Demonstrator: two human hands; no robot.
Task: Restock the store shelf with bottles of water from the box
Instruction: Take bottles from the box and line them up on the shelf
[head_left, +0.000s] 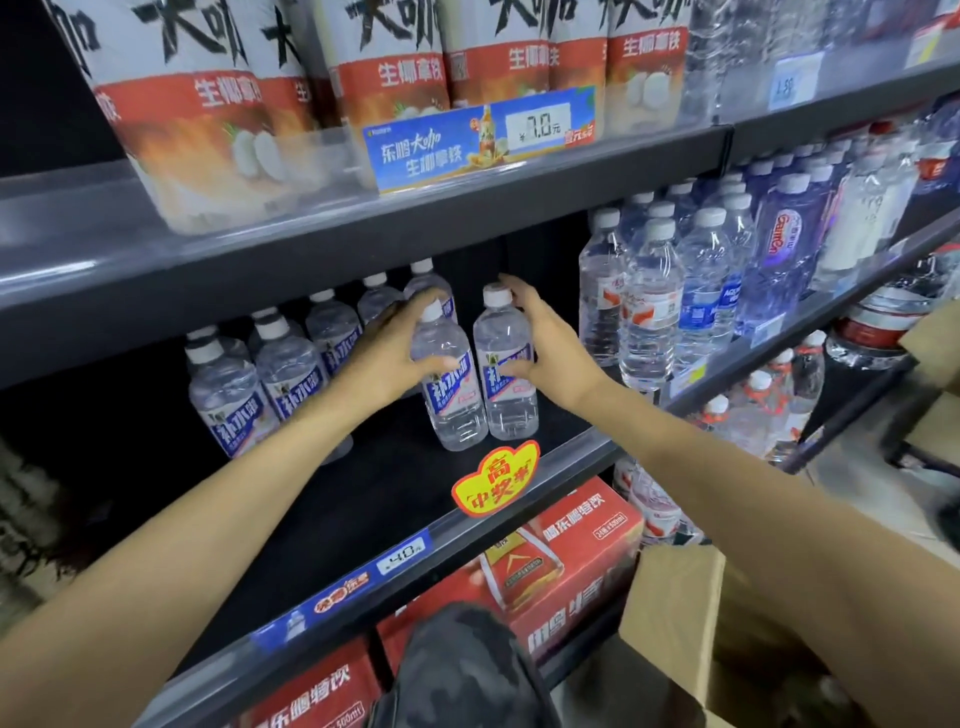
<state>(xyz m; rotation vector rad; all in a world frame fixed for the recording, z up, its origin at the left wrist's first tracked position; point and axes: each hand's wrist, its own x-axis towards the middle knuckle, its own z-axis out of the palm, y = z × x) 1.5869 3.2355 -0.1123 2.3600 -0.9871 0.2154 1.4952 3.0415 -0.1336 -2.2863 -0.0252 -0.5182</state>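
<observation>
Two bottles (451, 387) stand upright side by side on the dark shelf (363, 499). The left hand (392, 351) wraps around the left one, the right hand (540, 338) around the right one (506, 374). More bottles (291, 364) stand left of the left hand; the box (691, 623) sits below the right forearm.

The single head camera is looking forward and down, close to the dark shelf's (363, 499) front edge.

We see two bare forearms with no sleeves, no watch or rings on either the left hand (387, 358) or the right hand (545, 345), and below them dark camouflage-patterned clothing (462, 670).
</observation>
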